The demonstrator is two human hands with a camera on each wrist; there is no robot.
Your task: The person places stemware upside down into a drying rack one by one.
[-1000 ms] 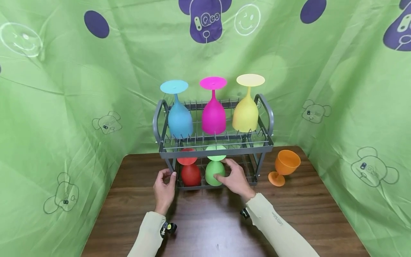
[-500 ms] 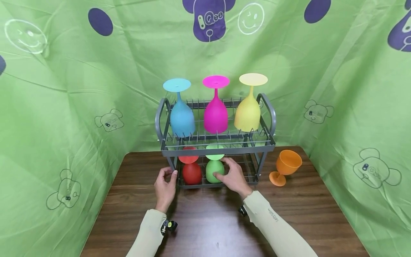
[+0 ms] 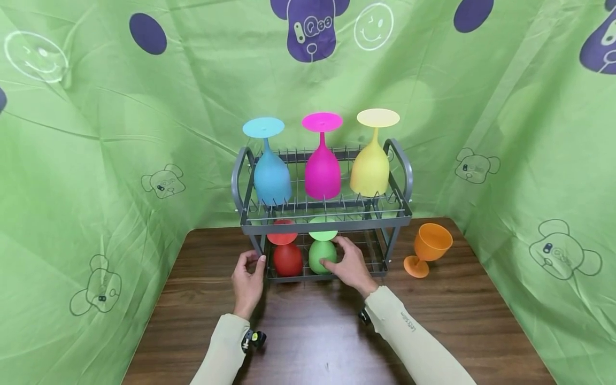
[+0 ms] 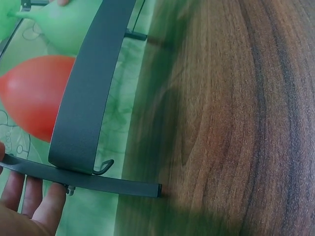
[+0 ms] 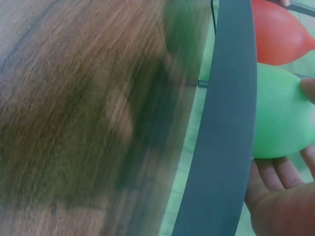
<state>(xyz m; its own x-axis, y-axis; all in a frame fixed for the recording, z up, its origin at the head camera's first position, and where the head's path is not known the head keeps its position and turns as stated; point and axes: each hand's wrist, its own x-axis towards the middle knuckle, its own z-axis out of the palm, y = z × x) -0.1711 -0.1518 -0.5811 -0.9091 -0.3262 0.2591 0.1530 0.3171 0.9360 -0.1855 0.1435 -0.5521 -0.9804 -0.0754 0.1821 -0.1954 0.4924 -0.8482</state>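
A two-tier dark grey dish rack stands on the wooden table. On its lower tier sit a red goblet and a green goblet, both upside down. My right hand holds the green goblet's bowl, thumb on the near side and fingers around the right, as the right wrist view also shows. At the rack's left end my left hand grips the upright leg, its fingers along one side of the bar and a thumb tip at the other. The blue, magenta and yellow goblets stand inverted on the upper tier.
An orange goblet stands upright on the wooden table, right of the rack. Green patterned cloth surrounds the table at the back and sides. The upper tier overhangs the lower goblets.
The head view has shifted slightly. Both hands keep their places, the right on the green goblet and the left at the rack's leg; the goblets stay where they were.
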